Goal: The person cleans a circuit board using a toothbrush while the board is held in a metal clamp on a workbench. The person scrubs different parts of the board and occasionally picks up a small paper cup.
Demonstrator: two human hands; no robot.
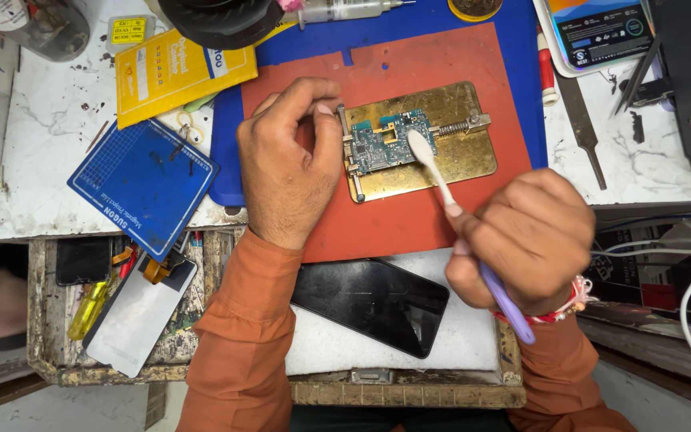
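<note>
We see our left hand (289,160) lying palm down on the red mat (409,220), fingers curled together and pressed against the left end of the brass holder (473,156) — steadying it. The holder sits near the middle of the mat, and a small blue-green board (381,144) is clamped in it, with a spring bar at its right edge.

Our right hand (525,240) is closed around a brush (441,180) with a lilac handle; thumb and fingers pinch the handle, which sticks out below the wrist. The white head of the brush rests on the board, toward its right side.

Under the red mat lies a blue mat (489,24). Just below the red mat, between our forearms, a black phone (369,304) lies tilted, face up, on a white pad (465,336).

To the left, a small blue gridded pad (141,184) rests on the stained white bench (41,160), with a yellow card (173,76) above it. Lower left, an open drawer holds a grey panel (137,316) and a yellow screwdriver (89,308). At the right, a metal file (581,128) lies on the bench — well apart from our hands.
</note>
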